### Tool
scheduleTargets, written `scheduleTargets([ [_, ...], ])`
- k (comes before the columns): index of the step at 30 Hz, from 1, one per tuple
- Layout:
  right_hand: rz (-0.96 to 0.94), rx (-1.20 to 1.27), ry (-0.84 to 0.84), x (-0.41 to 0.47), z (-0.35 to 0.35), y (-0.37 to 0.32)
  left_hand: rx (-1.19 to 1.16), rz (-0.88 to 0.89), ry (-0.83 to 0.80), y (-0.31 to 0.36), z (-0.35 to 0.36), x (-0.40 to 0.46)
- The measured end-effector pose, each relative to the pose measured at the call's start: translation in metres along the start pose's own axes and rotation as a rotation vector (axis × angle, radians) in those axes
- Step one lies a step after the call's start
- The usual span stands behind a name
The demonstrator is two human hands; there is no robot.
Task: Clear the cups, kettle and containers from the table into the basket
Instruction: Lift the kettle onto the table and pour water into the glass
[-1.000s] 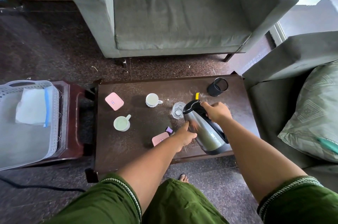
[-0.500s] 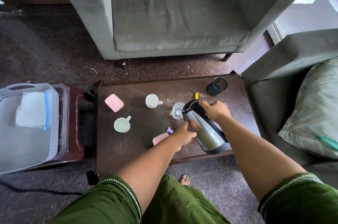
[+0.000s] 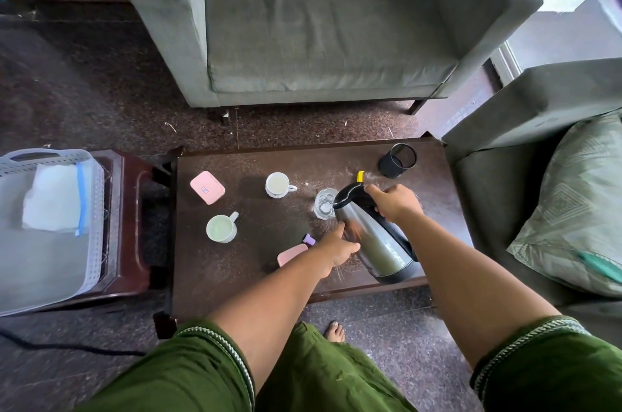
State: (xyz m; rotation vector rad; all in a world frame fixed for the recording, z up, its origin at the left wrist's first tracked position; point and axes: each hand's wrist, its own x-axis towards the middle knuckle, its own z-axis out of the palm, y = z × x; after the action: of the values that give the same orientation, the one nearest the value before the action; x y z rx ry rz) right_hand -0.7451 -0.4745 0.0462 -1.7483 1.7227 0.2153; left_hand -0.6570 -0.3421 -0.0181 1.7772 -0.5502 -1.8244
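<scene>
A steel kettle (image 3: pixel 377 245) with a black lid and handle leans over the dark wooden table (image 3: pixel 255 270). My right hand (image 3: pixel 393 203) grips its handle, and my left hand (image 3: pixel 336 248) presses against its side. Just beyond the spout stands a clear glass (image 3: pixel 323 203). Further left are a white cup (image 3: pixel 277 185), a pale green mug (image 3: pixel 222 227) and a pink box (image 3: pixel 207 187). A second pink container (image 3: pixel 290 255) with a purple cap lies partly under my left wrist. A black cup (image 3: pixel 397 161) lies at the far right. The grey basket (image 3: pixel 50 226) sits to the left.
The basket rests on a low red-brown stand (image 3: pixel 134 226) beside the table and holds a white folded cloth (image 3: pixel 54 198). A grey armchair (image 3: pixel 319 24) faces me beyond the table. Another sofa with a green cushion (image 3: pixel 579 206) flanks the right. My bare foot (image 3: pixel 335 332) is under the table's edge.
Both hands stay on the kettle in the same grip, and it has barely shifted. The other table items have not moved.
</scene>
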Motion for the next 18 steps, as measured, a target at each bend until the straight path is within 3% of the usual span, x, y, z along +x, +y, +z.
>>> scheduleTargets([
  [18,0.001,-0.018,-0.006,0.0021,0.0017,-0.0015,0.009,-0.011,-0.021,0.0017,-0.0015,-0.0023],
])
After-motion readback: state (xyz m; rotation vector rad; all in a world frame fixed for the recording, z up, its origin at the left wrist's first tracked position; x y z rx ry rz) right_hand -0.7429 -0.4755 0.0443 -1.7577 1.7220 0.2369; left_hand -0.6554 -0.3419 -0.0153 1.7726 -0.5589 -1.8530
